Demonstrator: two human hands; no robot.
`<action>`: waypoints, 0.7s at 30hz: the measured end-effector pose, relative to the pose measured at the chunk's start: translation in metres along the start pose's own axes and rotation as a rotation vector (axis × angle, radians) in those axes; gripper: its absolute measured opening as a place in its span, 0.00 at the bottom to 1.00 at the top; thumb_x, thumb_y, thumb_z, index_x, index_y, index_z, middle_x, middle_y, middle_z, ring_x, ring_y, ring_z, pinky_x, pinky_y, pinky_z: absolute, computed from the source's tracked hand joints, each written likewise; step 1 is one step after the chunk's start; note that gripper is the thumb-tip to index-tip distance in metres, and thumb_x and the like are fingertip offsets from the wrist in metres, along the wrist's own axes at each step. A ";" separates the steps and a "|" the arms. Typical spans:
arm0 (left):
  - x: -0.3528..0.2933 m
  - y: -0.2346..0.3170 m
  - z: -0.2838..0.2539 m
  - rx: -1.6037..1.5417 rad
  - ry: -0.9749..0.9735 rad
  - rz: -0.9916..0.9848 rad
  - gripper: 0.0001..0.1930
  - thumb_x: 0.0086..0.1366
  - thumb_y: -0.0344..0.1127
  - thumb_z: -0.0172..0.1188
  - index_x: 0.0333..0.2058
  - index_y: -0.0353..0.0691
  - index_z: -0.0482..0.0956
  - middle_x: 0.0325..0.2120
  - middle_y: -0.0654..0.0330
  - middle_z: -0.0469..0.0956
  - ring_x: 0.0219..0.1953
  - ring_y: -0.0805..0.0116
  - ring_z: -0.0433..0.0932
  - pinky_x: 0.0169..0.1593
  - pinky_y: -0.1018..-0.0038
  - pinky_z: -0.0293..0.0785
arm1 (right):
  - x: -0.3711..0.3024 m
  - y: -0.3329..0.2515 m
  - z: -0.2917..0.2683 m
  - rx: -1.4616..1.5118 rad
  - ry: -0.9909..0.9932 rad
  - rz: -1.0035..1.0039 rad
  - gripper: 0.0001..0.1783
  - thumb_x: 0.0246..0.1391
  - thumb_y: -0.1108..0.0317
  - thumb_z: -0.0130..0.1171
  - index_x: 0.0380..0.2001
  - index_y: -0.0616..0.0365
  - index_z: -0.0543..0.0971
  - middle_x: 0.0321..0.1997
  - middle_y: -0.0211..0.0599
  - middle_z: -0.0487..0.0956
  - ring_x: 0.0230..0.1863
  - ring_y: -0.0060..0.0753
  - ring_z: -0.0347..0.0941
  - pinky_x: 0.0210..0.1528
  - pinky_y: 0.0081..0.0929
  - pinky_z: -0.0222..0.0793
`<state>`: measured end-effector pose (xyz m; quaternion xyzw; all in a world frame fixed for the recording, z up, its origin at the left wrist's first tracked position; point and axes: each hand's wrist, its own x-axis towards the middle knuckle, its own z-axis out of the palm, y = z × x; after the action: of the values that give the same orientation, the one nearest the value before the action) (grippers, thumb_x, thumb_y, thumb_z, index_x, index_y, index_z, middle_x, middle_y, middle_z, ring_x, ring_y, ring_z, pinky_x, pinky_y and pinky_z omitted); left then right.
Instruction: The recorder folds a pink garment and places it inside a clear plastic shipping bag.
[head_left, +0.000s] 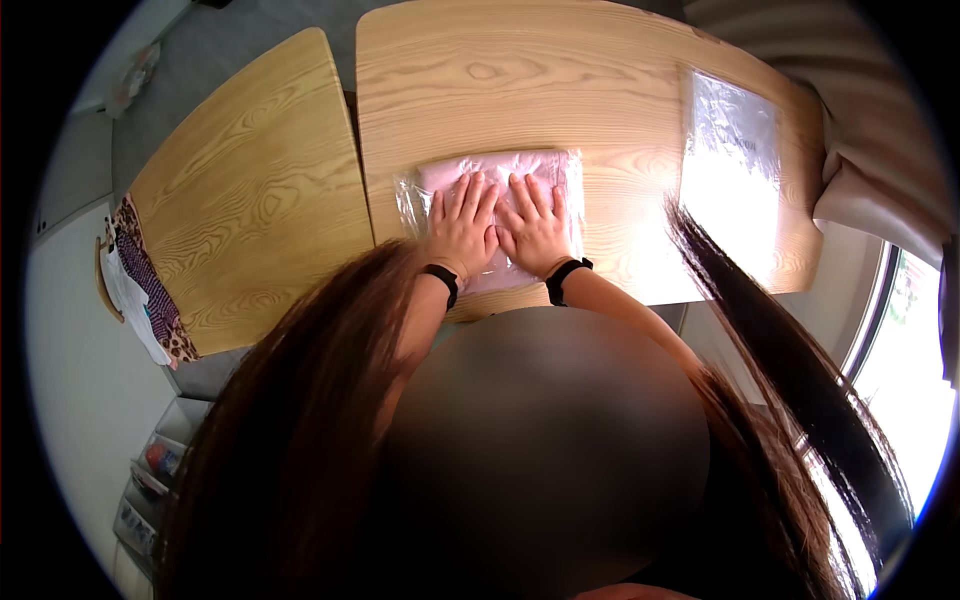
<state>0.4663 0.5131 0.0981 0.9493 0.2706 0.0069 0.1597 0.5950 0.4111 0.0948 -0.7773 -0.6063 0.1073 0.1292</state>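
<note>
A folded pink cloth item point(500, 163) lies inside a clear plastic bag point(408, 200) near the front edge of the wooden table. Pressed flat on the bag is my left hand point(462, 228), fingers stretched out. Beside it my right hand point(536, 228) also lies flat on the package with its fingers spread. The thumbs almost meet in the middle. Both wrists wear dark bands. Part of the cloth is hidden under my palms.
The package rests on a wooden table point(600, 70); a second wooden table point(255, 180) adjoins at left. A flat clear plastic bag point(735, 150) lies at right, glaring with light. Clothes point(140, 280) hang over a chair at far left. A brown curtain point(880, 130) hangs at right.
</note>
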 end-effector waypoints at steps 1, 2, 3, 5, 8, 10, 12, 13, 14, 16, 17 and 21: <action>0.000 0.000 0.000 0.005 0.005 0.004 0.31 0.56 0.44 0.50 0.60 0.52 0.60 0.63 0.59 0.53 0.65 0.62 0.50 0.63 0.50 0.42 | 0.000 0.000 0.001 -0.002 0.003 0.003 0.26 0.50 0.49 0.51 0.54 0.40 0.70 0.66 0.39 0.58 0.67 0.44 0.50 0.63 0.59 0.41; 0.000 -0.001 -0.001 0.006 0.007 0.010 0.31 0.56 0.44 0.50 0.60 0.52 0.60 0.63 0.59 0.53 0.65 0.62 0.50 0.63 0.50 0.42 | 0.000 0.000 0.001 0.004 0.018 -0.004 0.27 0.50 0.49 0.51 0.54 0.40 0.70 0.66 0.39 0.58 0.67 0.44 0.49 0.64 0.58 0.40; 0.003 -0.002 -0.001 -0.019 0.024 0.019 0.31 0.56 0.44 0.51 0.60 0.52 0.60 0.63 0.59 0.54 0.65 0.62 0.50 0.64 0.50 0.43 | 0.000 0.002 0.003 0.005 0.038 -0.014 0.27 0.50 0.49 0.51 0.54 0.40 0.70 0.66 0.39 0.58 0.67 0.43 0.49 0.64 0.58 0.39; 0.003 -0.001 -0.003 -0.075 0.044 0.038 0.31 0.56 0.42 0.52 0.60 0.52 0.60 0.63 0.59 0.54 0.65 0.61 0.51 0.64 0.52 0.45 | -0.003 0.006 0.002 0.024 0.028 -0.004 0.27 0.50 0.49 0.51 0.54 0.40 0.70 0.66 0.39 0.57 0.68 0.44 0.48 0.65 0.57 0.37; -0.003 -0.011 -0.010 -0.253 0.095 0.062 0.29 0.57 0.40 0.50 0.60 0.48 0.61 0.63 0.57 0.53 0.65 0.59 0.50 0.64 0.52 0.43 | 0.005 0.000 -0.013 0.046 -0.045 -0.019 0.28 0.50 0.47 0.51 0.55 0.39 0.69 0.67 0.39 0.55 0.69 0.43 0.45 0.66 0.56 0.33; -0.001 -0.010 -0.011 -0.102 0.112 0.112 0.30 0.56 0.40 0.50 0.60 0.48 0.61 0.63 0.57 0.53 0.66 0.60 0.49 0.64 0.52 0.43 | 0.009 0.000 -0.020 0.024 -0.098 -0.003 0.29 0.51 0.46 0.51 0.56 0.39 0.68 0.68 0.38 0.53 0.70 0.43 0.43 0.67 0.55 0.32; 0.001 -0.007 -0.009 0.045 0.125 0.156 0.31 0.56 0.40 0.51 0.60 0.48 0.60 0.63 0.58 0.53 0.66 0.61 0.49 0.64 0.52 0.42 | 0.016 0.003 -0.021 -0.044 -0.141 -0.009 0.30 0.50 0.44 0.51 0.57 0.37 0.66 0.69 0.38 0.50 0.71 0.43 0.39 0.67 0.56 0.32; 0.002 -0.005 -0.007 0.027 0.093 0.096 0.31 0.56 0.40 0.51 0.61 0.48 0.59 0.64 0.58 0.52 0.66 0.61 0.48 0.64 0.51 0.42 | 0.017 0.006 -0.021 -0.042 -0.134 -0.021 0.32 0.50 0.42 0.50 0.58 0.35 0.65 0.70 0.39 0.48 0.71 0.42 0.38 0.66 0.57 0.32; 0.003 -0.004 -0.004 0.008 0.060 0.036 0.32 0.55 0.40 0.51 0.61 0.49 0.59 0.64 0.59 0.52 0.66 0.62 0.48 0.64 0.51 0.42 | 0.017 0.008 -0.019 -0.043 -0.134 -0.021 0.32 0.50 0.42 0.50 0.58 0.35 0.65 0.70 0.39 0.48 0.71 0.42 0.38 0.66 0.57 0.32; 0.006 -0.003 -0.004 0.028 0.037 0.024 0.33 0.54 0.40 0.51 0.61 0.48 0.57 0.64 0.59 0.50 0.66 0.62 0.47 0.64 0.50 0.41 | 0.016 0.011 -0.014 -0.032 -0.113 -0.035 0.32 0.49 0.41 0.50 0.58 0.34 0.66 0.70 0.39 0.49 0.71 0.42 0.39 0.66 0.58 0.33; 0.008 -0.004 -0.004 0.020 0.035 0.032 0.33 0.54 0.40 0.50 0.61 0.47 0.57 0.64 0.58 0.50 0.66 0.62 0.48 0.64 0.50 0.40 | 0.016 0.013 -0.010 -0.031 -0.122 -0.033 0.32 0.49 0.41 0.50 0.58 0.34 0.66 0.70 0.39 0.49 0.71 0.42 0.39 0.66 0.58 0.33; 0.008 -0.008 -0.001 -0.004 0.033 0.029 0.34 0.53 0.39 0.50 0.61 0.45 0.58 0.64 0.57 0.51 0.66 0.60 0.49 0.64 0.50 0.40 | 0.021 0.013 -0.004 0.000 -0.024 -0.059 0.31 0.47 0.41 0.52 0.54 0.38 0.70 0.68 0.43 0.53 0.69 0.45 0.45 0.65 0.57 0.35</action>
<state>0.4693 0.5240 0.0964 0.9526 0.2594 0.0253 0.1570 0.6131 0.4283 0.0942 -0.7578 -0.6303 0.1128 0.1252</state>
